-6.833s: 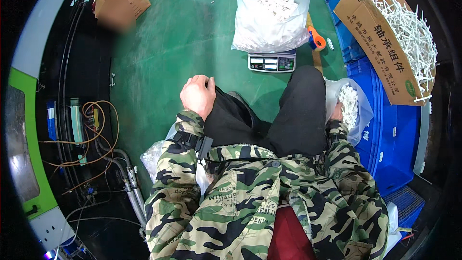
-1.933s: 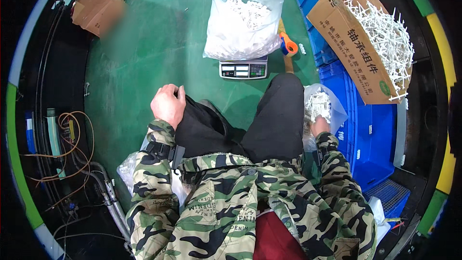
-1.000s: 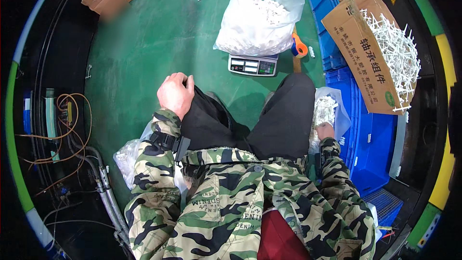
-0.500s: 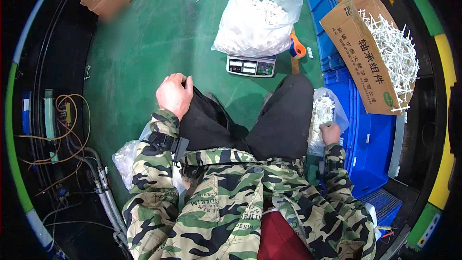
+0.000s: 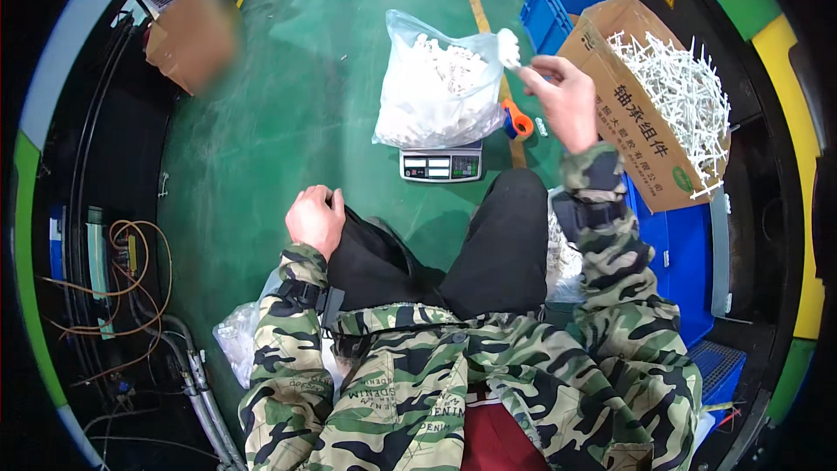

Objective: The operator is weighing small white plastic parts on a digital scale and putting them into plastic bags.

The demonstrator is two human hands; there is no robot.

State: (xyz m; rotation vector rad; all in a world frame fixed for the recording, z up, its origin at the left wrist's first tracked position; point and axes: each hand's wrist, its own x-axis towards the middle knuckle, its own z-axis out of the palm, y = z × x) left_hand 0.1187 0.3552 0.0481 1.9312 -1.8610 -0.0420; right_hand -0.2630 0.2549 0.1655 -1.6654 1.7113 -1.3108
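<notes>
A small clump of white plastic parts is pinched in the fingertips of my right hand, beside the upper right edge of a large clear plastic bag. That bag is full of white plastic pieces and stands on a digital weighing scale. Blur leaves the exact shape of the pinched parts unclear. My left hand rests on my left knee, fingers lying over it and thumb apart, holding nothing. By my right thigh, partly behind my right forearm, sits a smaller clear bag of white pieces.
On the right, an open cardboard box of thin white plastic parts rests over blue crates. An orange tape dispenser lies beside the scale. Another bag is by my left arm; hoses run along the left machine.
My right hand has risen from the small bag beside my thigh to the large bag's edge, bringing white parts with it. My left hand stays on the knee. The view has tilted up.
</notes>
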